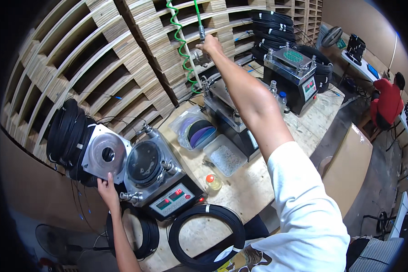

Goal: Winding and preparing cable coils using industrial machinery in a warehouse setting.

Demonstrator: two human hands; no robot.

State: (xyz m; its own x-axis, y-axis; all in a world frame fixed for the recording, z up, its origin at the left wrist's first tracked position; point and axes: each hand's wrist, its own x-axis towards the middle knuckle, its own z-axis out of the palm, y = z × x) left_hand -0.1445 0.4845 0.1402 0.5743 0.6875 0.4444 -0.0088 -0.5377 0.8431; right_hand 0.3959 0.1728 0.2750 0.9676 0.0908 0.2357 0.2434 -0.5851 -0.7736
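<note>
At the left, my left hand grips the lower edge of a square metal plate with a round hole in its middle. The plate is tilted beside a polishing machine, whose round dark disc lies uncovered. My right arm stretches far forward. Up there my right hand is closed around a silver air tool hanging from a green hose; its exact kind is partly hidden by the hand.
Black cable coils are stacked at the left, with another coil at the near table edge. A red-capped bottle, a clear tub and coloured discs stand mid-table. Further right is another machine. A person in red sits far right.
</note>
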